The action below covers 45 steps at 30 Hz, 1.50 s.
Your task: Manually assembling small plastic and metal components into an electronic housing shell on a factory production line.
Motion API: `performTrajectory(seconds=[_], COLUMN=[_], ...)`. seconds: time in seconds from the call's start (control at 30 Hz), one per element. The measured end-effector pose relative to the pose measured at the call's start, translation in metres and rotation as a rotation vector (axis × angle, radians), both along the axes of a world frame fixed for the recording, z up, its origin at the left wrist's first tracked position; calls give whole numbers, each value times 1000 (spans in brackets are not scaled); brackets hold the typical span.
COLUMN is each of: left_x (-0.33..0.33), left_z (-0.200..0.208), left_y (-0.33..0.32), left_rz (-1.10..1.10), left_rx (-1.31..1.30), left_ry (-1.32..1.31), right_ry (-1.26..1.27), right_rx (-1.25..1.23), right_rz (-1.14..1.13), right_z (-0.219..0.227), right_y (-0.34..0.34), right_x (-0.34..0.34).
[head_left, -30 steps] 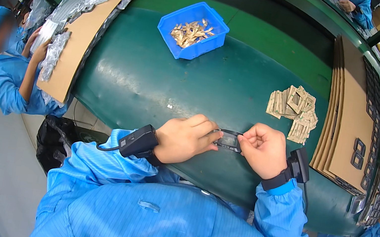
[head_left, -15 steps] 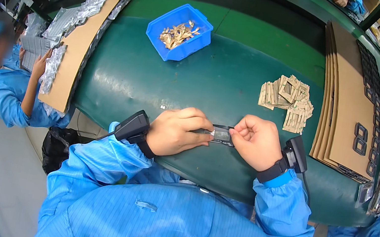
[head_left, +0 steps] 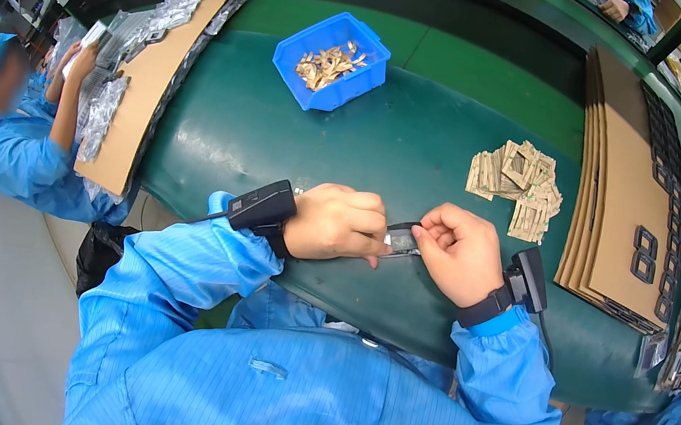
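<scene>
Between my two hands is a small flat part (head_left: 402, 239) with a black frame and a grey, glassy middle, just above the green table mat. My left hand (head_left: 343, 226) closes over its left end, fingers curled and hiding that side. My right hand (head_left: 462, 253) pinches the right end between thumb and bent forefinger. The part lies at a slight slant, its right end farther from me. Both wrists wear black straps with a black box on each.
A blue bin (head_left: 330, 62) of small gold-coloured pieces stands at the back. Tan adhesive frames (head_left: 518, 184) lie piled at right, beside stacked cardboard sheets (head_left: 618, 196) carrying black frames (head_left: 644, 254). At left, a co-worker (head_left: 25, 133) handles a white object near cardboard with bagged parts (head_left: 146, 81).
The part has turned, its right end now slanting away from me. My left hand has shifted and its fingers are more curled. The co-worker at left has raised a white object.
</scene>
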<state>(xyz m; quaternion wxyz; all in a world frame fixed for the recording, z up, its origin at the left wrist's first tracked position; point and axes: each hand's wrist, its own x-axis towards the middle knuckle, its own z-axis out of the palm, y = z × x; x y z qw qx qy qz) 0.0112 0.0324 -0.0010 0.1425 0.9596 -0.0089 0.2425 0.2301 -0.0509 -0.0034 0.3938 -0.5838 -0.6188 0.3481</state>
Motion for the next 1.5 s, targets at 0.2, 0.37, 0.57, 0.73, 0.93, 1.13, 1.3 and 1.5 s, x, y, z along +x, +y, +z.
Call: performTrajectory(seconds=[0.2,0.37,0.57,0.73,0.93,1.13,1.3,1.5], left_x=[2,2,2,2,2,2,4,4], left_z=[3,-3,-1,0,1,0,0,-4], left_y=[0,4,3,3,4,4,4,1], left_rz=[-33,-50,-20,-28,-38,-54,-41,31], left_rx=[135,35,-82,-96,-85,8,-148,-199], left_ry=[18,-22,-32,-23,0,49,77,46], right_ry=[-2,10,16,12,-18,-20,-11,-9], right_rx=[28,44,-5,3,2,-1,-6,24], right_rz=[0,14,19,22,24,28,30,29], right_z=[-1,-2,-3,-1,2,2,2,0], right_y=[2,2,2,2,1,1,2,2], right_x=[0,3,4,3,3,3,3,3])
